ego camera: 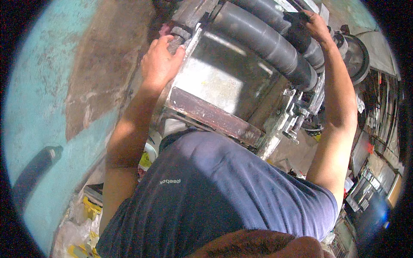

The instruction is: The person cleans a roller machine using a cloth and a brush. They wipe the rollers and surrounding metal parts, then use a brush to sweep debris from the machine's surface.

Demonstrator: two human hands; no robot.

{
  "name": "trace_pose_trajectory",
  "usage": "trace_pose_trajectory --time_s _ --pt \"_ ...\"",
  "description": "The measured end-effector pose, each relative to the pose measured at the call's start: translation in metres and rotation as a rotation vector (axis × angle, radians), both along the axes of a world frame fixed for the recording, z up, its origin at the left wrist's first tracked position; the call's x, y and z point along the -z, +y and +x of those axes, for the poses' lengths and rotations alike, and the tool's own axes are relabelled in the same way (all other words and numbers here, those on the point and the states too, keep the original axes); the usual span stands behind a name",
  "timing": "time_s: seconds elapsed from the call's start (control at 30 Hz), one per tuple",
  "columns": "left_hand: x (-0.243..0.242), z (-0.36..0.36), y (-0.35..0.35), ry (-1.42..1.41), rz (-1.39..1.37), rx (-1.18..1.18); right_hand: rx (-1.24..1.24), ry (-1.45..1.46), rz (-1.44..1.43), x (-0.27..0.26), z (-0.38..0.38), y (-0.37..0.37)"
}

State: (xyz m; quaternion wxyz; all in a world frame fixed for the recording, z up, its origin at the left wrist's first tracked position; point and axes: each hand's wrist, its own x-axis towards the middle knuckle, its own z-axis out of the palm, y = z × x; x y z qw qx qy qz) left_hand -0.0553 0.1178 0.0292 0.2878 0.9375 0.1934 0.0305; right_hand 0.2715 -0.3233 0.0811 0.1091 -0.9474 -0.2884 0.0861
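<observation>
My left hand (163, 63) is around a thick threaded bolt (175, 44) with a large hex head or nut, at the left side of a roller machine's frame. My thumb and fingers lie on either side of the bolt. On the far right, my right hand (317, 25) holds a dark piece, perhaps cloth (295, 21), against the far dark roller (306, 48); its exact kind cannot be told. A nearer dark roller (263, 40) runs across the machine between my hands. Below it lies a sunlit tray or bed (209, 84).
A reddish-brown bar (213, 116) crosses the machine's near side, close to my body. A smaller threaded screw (299, 122) sticks out at the right of the frame. A round wheel or pulley (356, 59) stands beyond my right forearm. The left wall (42, 96) is turquoise and stained.
</observation>
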Motion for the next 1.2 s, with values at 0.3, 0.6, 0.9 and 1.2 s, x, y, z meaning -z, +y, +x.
trace_pose_trajectory --time_s 0.3,0.6,0.9,1.2 --pt "-0.006 0.001 -0.001 0.031 0.034 0.026 0.063 -0.188 -0.071 0.007 -0.008 0.023" --pt "-0.001 0.001 0.001 0.002 0.012 0.041 0.048 -0.127 -0.022 0.014 0.004 0.033" --pt "0.001 0.001 0.0 -0.005 0.033 0.041 0.048 -0.197 -0.04 0.015 0.003 0.042" --pt "-0.003 0.0 0.0 0.001 0.019 0.036 0.071 -0.137 -0.005 0.012 -0.001 0.047"
